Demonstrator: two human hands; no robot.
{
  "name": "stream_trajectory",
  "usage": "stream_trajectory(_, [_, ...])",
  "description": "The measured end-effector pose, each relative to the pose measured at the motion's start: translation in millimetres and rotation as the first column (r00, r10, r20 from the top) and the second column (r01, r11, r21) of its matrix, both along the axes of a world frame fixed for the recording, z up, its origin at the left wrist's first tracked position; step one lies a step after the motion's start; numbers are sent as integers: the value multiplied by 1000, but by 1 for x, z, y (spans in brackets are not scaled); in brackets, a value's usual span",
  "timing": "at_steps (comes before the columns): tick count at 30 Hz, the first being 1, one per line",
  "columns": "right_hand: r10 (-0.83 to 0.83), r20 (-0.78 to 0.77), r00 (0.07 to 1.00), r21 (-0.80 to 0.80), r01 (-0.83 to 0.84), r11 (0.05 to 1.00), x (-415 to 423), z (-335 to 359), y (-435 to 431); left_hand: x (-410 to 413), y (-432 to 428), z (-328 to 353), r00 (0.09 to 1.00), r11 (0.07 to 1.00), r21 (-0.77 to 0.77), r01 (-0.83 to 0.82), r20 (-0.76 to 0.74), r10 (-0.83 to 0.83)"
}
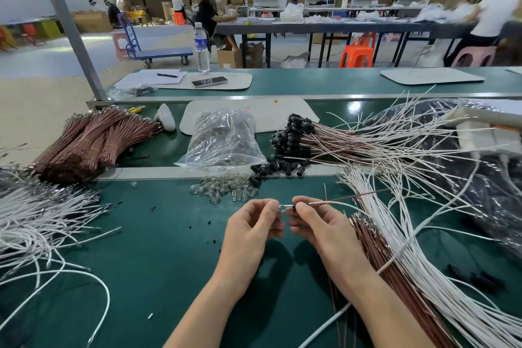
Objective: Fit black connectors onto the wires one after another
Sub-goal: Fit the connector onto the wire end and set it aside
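Lower centre, 2 hands meet. The left hand (254,224) pinches 1 small clear piece (283,207); the right hand (319,224) pinches 2 wires (327,202), 1 white, 1 brown. Loose black connectors (282,167) lie mid-frame, too many to count. 1 water bottle (202,48) stands upper centre, label unreadable.

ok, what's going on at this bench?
A person is mid-assembly over the green mat. The right hand pinches a white and brown wire pair near its end; the left hand pinches the small pale tip there. Loose black connectors lie behind, beside a pile of wires already fitted. Whether a connector is on this pair is unclear.
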State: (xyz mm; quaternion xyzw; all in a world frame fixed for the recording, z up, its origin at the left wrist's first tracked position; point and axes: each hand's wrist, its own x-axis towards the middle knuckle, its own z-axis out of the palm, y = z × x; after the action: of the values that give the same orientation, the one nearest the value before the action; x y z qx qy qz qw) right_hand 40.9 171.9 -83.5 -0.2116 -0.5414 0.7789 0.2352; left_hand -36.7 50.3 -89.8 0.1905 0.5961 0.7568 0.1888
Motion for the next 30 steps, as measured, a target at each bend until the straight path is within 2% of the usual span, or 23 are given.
stream_trajectory(12, [84, -62, 995, 24, -82, 996, 4, 3, -1, 0, 1, 0, 998, 998, -35, 51, -28, -52])
stream_trajectory(23, [14, -9, 1000, 182, -12, 983, 6, 3, -2, 1, 0, 1, 997, 996, -60, 67, -27, -68])
stream_trajectory(30, [-53, -4, 999, 338, 51, 940, 5, 3, -3, 2, -1, 4, 995, 992, -86, 94, -33, -97])
